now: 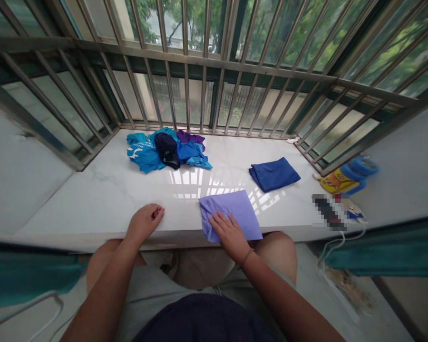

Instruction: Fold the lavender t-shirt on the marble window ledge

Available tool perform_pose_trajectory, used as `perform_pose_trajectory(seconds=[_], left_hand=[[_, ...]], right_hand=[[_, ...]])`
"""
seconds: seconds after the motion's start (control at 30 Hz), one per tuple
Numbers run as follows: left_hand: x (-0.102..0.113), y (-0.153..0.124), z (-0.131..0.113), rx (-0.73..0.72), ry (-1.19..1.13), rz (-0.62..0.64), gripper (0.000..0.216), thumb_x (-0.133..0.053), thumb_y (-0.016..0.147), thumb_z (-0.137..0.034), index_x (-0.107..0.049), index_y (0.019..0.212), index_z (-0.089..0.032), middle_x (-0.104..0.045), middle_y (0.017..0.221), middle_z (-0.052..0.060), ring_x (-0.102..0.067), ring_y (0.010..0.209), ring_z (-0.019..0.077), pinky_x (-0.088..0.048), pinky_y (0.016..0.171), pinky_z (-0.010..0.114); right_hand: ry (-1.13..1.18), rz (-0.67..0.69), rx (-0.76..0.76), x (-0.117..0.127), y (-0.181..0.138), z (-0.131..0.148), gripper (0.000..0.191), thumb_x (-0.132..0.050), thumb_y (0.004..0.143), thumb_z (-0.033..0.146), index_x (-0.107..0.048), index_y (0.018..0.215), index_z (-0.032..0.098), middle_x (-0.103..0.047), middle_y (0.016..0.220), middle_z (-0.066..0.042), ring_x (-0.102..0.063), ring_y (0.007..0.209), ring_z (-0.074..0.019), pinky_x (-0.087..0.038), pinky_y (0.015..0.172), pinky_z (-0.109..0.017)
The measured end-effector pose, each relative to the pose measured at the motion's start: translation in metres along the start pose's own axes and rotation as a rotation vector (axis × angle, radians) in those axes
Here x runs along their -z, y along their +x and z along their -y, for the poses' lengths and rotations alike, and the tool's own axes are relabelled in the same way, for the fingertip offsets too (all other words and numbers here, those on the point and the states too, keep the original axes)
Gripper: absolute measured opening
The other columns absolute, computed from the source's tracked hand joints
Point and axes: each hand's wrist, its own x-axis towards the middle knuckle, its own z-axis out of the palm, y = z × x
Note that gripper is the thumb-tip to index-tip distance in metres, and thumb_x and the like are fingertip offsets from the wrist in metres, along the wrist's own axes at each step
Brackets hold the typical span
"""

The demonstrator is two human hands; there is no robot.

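A folded lavender cloth garment [235, 202] lies at the front edge of the white marble-look sill, with some creases on its left side. My right hand [226, 230] rests flat on its lower left part, fingers stretched out. To the left, my left hand [148, 221] is on the sill with its fingers curled in, apart from the cloth; nothing shows in it. Beyond the lavender garment, to the right, sits a folded dark blue garment [275, 174]. A loose heap at the back left holds a bright blue printed shirt [144, 152], a navy piece [167, 146] and a purple piece [190, 137].
Metal window bars [207, 59] close off the back and sides of the sill [103, 190]. At the right wall a blue and yellow bottle [345, 178] stands tilted, near a pixelated dark item [328, 211] and a white cable [333, 247]. Green curtains [385, 249] hang below.
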Motion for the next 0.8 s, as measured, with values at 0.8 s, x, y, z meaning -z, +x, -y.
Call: perform_pose_trajectory(seconds=[0.8], left_hand=[[0.008, -0.011, -0.062, 0.165, -1.055, 0.406, 0.107, -0.050, 0.080, -0.106, -0.075, 0.142, -0.023, -0.076, 0.145, 0.020, -0.071, 0.134, 0.0416, -0.058, 0.110, 0.055]], right_hand=[[1.831, -0.069, -0.623, 0.126, 0.021, 0.072, 0.047, -0.089, 0.087, 0.046, -0.077, 0.126, 0.024, -0.085, 0.111, -0.006, -0.082, 0.109, -0.0313, -0.062, 0.108, -0.051]])
